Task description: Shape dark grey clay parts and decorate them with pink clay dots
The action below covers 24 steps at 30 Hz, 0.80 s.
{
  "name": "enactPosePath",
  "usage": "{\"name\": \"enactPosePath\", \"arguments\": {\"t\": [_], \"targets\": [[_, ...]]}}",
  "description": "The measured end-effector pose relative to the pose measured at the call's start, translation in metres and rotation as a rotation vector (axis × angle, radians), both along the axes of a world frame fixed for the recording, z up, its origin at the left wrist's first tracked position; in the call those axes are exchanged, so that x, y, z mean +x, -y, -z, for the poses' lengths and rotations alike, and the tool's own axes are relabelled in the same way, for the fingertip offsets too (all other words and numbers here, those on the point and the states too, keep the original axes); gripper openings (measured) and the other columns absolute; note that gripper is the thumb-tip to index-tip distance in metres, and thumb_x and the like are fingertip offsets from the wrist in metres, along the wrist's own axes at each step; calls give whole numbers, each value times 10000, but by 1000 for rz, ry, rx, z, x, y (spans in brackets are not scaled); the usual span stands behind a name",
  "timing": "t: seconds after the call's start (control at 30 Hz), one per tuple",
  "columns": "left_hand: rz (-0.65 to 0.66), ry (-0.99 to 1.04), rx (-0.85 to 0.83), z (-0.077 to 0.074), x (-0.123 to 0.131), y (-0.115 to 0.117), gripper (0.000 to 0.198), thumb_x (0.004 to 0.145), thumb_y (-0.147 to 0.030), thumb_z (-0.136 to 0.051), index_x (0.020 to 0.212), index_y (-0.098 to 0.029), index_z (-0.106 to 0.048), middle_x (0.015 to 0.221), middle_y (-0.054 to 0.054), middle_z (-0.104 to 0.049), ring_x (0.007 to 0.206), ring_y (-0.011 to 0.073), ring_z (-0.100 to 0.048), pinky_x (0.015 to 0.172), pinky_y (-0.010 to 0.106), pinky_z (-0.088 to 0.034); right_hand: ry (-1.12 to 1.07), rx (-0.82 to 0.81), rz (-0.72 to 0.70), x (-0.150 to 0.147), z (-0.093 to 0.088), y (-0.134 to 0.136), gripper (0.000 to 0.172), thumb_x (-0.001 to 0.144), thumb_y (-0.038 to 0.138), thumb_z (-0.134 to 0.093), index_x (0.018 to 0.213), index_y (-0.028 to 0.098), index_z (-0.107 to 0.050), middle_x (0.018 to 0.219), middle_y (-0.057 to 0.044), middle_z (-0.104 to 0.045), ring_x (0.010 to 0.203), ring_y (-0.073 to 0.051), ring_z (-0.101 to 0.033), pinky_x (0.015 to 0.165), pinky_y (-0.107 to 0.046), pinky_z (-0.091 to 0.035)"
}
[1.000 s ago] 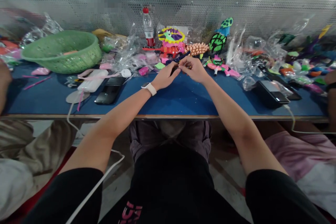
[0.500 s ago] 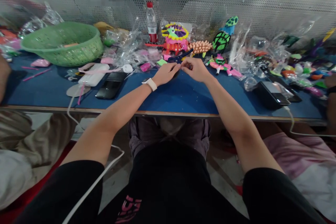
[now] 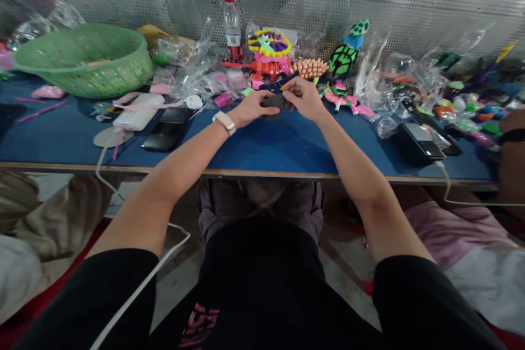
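In the middle of the table, my left hand (image 3: 251, 110) is closed on a dark grey, rounded flat piece (image 3: 274, 104), with the thumb along its near side. My right hand (image 3: 304, 98) is at the piece's right edge, thumb and forefinger pinched; whatever lies between them is too small to make out. Just behind the fingers is a dark blue toy part (image 3: 268, 87). Beyond it stand a red toy (image 3: 262, 69) with a yellow and purple frill and a peach spiky piece (image 3: 310, 67). A pink and green toy figure (image 3: 341, 97) lies right of my right hand.
A green plastic basket (image 3: 106, 77) stands at the left, near a black phone (image 3: 166, 130) and a white device (image 3: 140, 111). A red-capped bottle (image 3: 232, 30) is at the back. At the right are a black box (image 3: 416, 145), plastic wrappers and another person's arm (image 3: 512, 158).
My fingertips, together before, are slightly apart. The dark grey piece, mostly hidden earlier, now shows in my left hand. The whole view has shifted a little.
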<state>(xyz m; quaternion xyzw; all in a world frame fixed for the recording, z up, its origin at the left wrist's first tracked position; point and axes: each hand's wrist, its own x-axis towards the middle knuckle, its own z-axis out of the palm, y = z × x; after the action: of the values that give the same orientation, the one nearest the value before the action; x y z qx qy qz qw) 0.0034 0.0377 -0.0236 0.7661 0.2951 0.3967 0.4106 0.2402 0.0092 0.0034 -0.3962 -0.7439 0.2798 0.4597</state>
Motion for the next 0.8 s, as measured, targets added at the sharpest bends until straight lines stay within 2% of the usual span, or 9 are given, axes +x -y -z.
{"name": "enactPosePath", "arguments": {"t": [0.17, 0.33, 0.53, 0.67, 0.8], "targets": [[-77, 68, -2, 0, 0, -4, 501, 870, -532, -1061, 1137, -218, -776, 1007, 120, -816, 1057, 338, -833, 964, 577, -734, -5, -74, -69, 1, 3, -1, 672, 853, 856, -964, 1194, 329, -726, 918, -38, -751, 866, -279, -782, 739, -463, -726], [-125, 155, 63, -7, 0, -2, 567, 896, -659, -1018, 1205, -241, -790, 1053, 132, -839, 1142, 355, -842, 973, 544, -742, -19, -116, -125, -5, 13, -2, 627, 818, 773, -1030, 1096, 293, -736, 884, -37, -756, 876, -281, -800, 799, -493, -755], [-192, 179, 113, -2, 1, -9, 558, 898, -611, -1017, 1251, -233, -807, 1167, 138, -835, 1229, 351, -818, 1017, 537, -738, -54, -18, -22, -19, 9, 2, 488, 858, 596, -1031, 1068, 273, -731, 950, -47, -790, 980, -277, -807, 901, -473, -747], [-225, 168, 153, 1, 0, -13, 547, 868, -542, -1038, 1259, -236, -808, 1183, 132, -832, 1228, 344, -818, 1017, 526, -729, -52, 79, 62, -20, 0, 6, 456, 895, 626, -984, 1095, 286, -755, 989, -66, -804, 1060, -299, -796, 963, -484, -724], [-212, 169, 157, -4, 1, -7, 567, 859, -537, -1049, 1275, -248, -793, 1160, 126, -850, 1197, 338, -830, 987, 519, -732, -37, 99, 54, -19, -2, 9, 469, 914, 653, -961, 1129, 290, -757, 1074, -83, -808, 1107, -308, -785, 964, -481, -707]]}}
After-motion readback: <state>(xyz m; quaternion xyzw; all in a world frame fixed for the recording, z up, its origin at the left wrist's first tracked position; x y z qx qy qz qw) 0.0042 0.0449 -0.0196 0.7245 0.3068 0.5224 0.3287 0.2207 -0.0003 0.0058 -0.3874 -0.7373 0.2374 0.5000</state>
